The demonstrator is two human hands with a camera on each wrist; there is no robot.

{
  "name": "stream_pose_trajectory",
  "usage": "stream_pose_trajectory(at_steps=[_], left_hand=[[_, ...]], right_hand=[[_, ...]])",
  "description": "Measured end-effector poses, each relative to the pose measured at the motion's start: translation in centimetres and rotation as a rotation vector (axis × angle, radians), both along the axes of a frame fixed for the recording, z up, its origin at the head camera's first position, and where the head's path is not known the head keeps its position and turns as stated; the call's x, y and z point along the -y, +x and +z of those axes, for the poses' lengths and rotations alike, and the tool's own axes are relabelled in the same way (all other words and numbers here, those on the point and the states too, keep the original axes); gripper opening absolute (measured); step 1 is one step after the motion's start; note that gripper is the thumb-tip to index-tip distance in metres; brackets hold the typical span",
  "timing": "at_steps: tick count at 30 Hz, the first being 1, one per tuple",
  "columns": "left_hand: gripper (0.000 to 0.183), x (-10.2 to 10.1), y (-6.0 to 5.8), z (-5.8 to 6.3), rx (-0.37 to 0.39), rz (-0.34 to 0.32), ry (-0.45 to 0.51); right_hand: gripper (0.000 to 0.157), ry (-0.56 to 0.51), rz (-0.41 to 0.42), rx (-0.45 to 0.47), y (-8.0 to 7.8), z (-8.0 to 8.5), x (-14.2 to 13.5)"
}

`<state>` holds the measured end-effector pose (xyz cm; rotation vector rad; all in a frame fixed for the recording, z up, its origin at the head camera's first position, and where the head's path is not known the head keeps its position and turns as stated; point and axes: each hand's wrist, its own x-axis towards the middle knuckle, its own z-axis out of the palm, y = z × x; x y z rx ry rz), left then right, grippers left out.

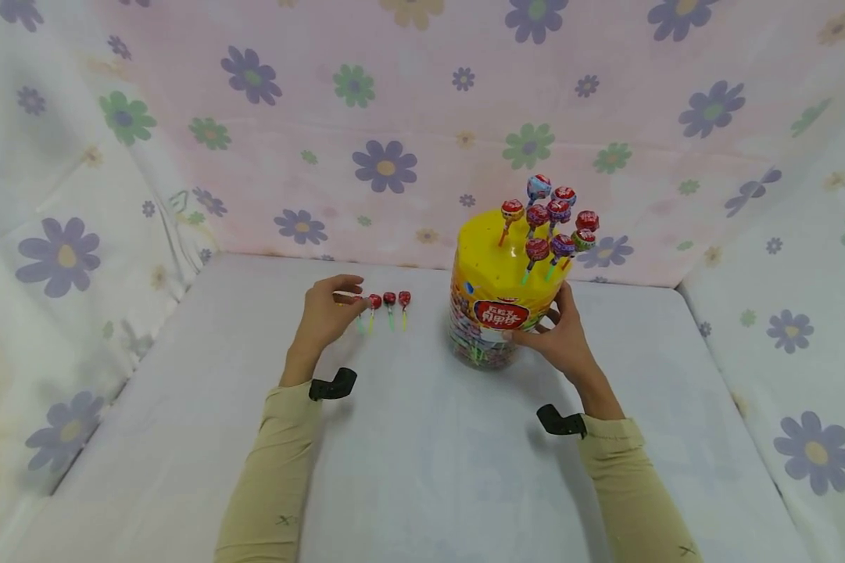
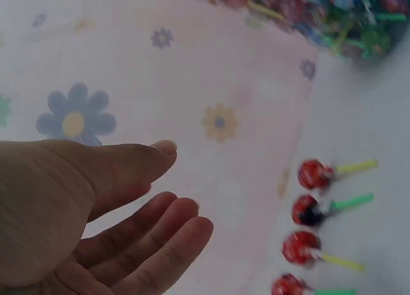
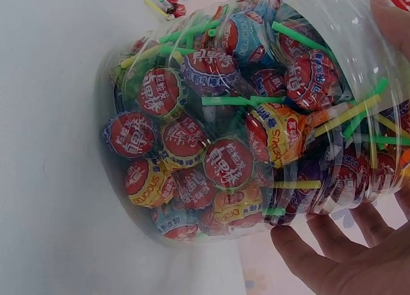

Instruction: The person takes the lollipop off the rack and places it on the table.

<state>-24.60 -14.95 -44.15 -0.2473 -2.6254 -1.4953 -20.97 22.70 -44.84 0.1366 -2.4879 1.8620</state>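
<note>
Several red-wrapped lollipops (image 1: 390,299) with green and yellow sticks lie in a row on the white table. My left hand (image 1: 332,311) is just left of that row, partly covering the leftmost lollipop. Nothing is between its thumb and fingers in the left wrist view, and the lollipops (image 2: 314,174) lie apart from it. My right hand (image 1: 564,335) holds a clear plastic jar (image 3: 192,141) by its right side, thumb in front and fingers round the side. Wrapped lollipops fill the jar. Its yellow lid (image 1: 488,242) has several lollipops (image 1: 558,209) standing upright in it.
The white-covered table (image 1: 422,469) meets a flower-print cloth (image 1: 408,117) hung behind it, with similar cloth at both sides. Each wrist wears a small black camera mount (image 1: 334,384).
</note>
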Motion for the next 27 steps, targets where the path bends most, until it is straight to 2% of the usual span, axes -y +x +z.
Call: stream_pose_trajectory(at_steps=[5, 8, 14, 21, 27], left_hand=[[0.033, -3.8, 0.5, 3.7, -0.140, -0.115, 0.188], [0.029, -6.5, 0.8, 5.4, -0.235, -0.153, 0.310], [0.029, -11.4, 1.6, 7.7, -0.409, -0.222, 0.458], [0.034, -14.8, 1.5, 9.5, -0.491, -0.279, 0.503], [0.036, -16.5, 1.0, 10.4, -0.474, -0.284, 0.503]], right_hand=[[0.101, 0.002, 0.001, -0.006, 0.1, 0.0, 0.0], [0.101, 0.001, 0.004, -0.009, 0.1, 0.0, -0.1], [0.101, -0.002, 0.004, -0.004, 0.0, 0.1, -0.1], [0.101, -0.003, -0.003, -0.007, -0.1, 0.0, -0.1], [0.101, 0.000, -0.006, -0.016, -0.1, -0.2, -0.1]])
